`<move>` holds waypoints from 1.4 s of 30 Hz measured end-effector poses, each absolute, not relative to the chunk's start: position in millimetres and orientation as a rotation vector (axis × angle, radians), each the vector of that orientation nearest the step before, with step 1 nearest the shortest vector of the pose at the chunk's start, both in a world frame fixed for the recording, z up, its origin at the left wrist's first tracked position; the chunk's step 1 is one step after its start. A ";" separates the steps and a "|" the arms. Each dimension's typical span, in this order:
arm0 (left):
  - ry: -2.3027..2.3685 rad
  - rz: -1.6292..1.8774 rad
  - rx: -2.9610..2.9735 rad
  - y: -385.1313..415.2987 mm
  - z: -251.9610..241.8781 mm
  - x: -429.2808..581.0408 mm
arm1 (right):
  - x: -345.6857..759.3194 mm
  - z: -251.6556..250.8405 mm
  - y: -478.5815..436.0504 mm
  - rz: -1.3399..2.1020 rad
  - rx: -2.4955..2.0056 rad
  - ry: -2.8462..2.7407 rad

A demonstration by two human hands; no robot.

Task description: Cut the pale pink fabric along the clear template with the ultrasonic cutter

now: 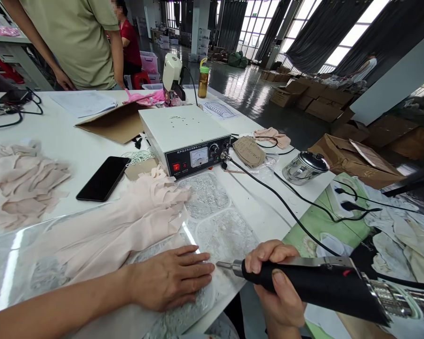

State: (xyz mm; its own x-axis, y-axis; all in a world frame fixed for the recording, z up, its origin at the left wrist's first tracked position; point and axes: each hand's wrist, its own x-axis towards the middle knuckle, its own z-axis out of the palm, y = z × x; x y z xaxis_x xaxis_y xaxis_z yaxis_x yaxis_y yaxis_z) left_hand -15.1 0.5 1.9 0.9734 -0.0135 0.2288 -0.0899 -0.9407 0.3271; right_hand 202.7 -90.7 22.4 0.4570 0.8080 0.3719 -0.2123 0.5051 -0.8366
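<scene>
My left hand [175,278] lies flat, fingers stretched out, on pale pink fabric and a clear scratched plastic sheet [229,230]. A gathered length of that pale pink fabric [137,214] spreads beyond my wrist. My right hand [284,303] is wrapped round the black grip of a handheld ultrasonic welder [328,285]. Its thin metal tip points left, just short of my left fingertips and above the sheet; whether it touches anything I cannot tell. A black cable links the tool side to a white control box [187,127] with a dial and red switch.
A black phone [102,179] and a heap of pink fabric pieces [21,183] lie to the left. Brown card templates [249,151] and a metal-lidded jar [304,167] stand right. Cables cross the right side. A person in a green shirt [74,42] stands across the table.
</scene>
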 end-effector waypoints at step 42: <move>0.124 0.359 2.805 -1.3 14.1 -41.6 | 212.5 9.3 -104.4 0.636 -0.789 -0.769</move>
